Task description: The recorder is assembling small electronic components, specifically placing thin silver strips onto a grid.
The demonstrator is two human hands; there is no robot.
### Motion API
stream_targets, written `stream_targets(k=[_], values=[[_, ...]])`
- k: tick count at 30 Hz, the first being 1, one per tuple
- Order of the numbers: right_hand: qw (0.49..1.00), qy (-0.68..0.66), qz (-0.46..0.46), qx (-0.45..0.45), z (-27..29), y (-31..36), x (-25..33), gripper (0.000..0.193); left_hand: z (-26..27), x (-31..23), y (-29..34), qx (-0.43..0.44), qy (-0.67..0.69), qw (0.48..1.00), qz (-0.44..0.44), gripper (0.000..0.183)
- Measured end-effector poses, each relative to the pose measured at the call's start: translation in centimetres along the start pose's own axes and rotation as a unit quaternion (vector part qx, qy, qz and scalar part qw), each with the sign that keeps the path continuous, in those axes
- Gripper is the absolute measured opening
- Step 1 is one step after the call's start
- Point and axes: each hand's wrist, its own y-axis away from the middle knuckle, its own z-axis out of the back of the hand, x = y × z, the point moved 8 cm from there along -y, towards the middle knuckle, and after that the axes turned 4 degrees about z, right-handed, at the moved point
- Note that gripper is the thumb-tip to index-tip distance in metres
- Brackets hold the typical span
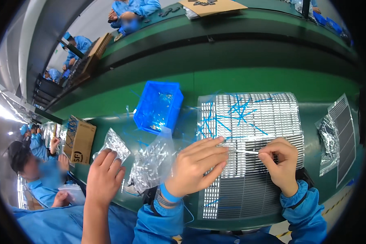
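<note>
A large sheet (260, 110) printed with rows of small silver and dark strips lies on the green table in front of me. My left hand (199, 166) rests on its left part, fingers stretched out to the right. In my right hand (281, 162), thumb and forefinger pinch one end of a thin white strip (247, 151). The strip points left toward my left fingertips, just over the border between the silver rows and the dark rows. Several narrow blue strips (240, 112) lie scattered over the sheet's far part.
A blue bin (158, 106) with small clear pieces stands beyond my left hand. Nearer are a clear plastic bag (152, 162) and a silvery packet (117, 144). A co-worker's hand (103, 179) is at the left. More bagged parts (328, 144) and dark sheets (345, 134) lie at the right.
</note>
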Motion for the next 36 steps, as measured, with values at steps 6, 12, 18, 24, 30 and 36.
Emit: stream_targets(k=[6, 12, 18, 24, 30, 36], values=[[0.987, 0.083, 0.035, 0.135, -2.2, 0.4, 1.9, 0.011, -2.7, 1.8, 1.7, 0.128, -0.003, 0.991, 0.044, 0.016], [0.964, 0.131, 0.036, 0.227, -3.7, 3.5, 1.3, 0.014, -3.2, 2.0, 2.5, 0.156, 0.037, 0.985, 0.057, 0.025], [0.958, 0.164, 0.041, 0.232, -4.0, 3.6, 1.1, 0.018, -3.1, 2.2, 2.7, 0.157, 0.042, 0.985, 0.065, 0.022], [0.958, 0.186, 0.036, 0.217, -4.1, 3.6, 0.8, 0.018, -2.9, 2.2, 2.7, 0.147, 0.029, 0.987, 0.057, 0.02], [0.951, 0.203, 0.043, 0.228, -4.3, 3.5, 0.9, 0.018, -2.9, 2.3, 2.6, 0.152, 0.032, 0.986, 0.061, 0.021], [0.95, 0.213, 0.048, 0.222, -4.2, 3.6, 0.9, 0.018, -3.0, 2.2, 2.5, 0.15, 0.031, 0.987, 0.056, 0.021]])
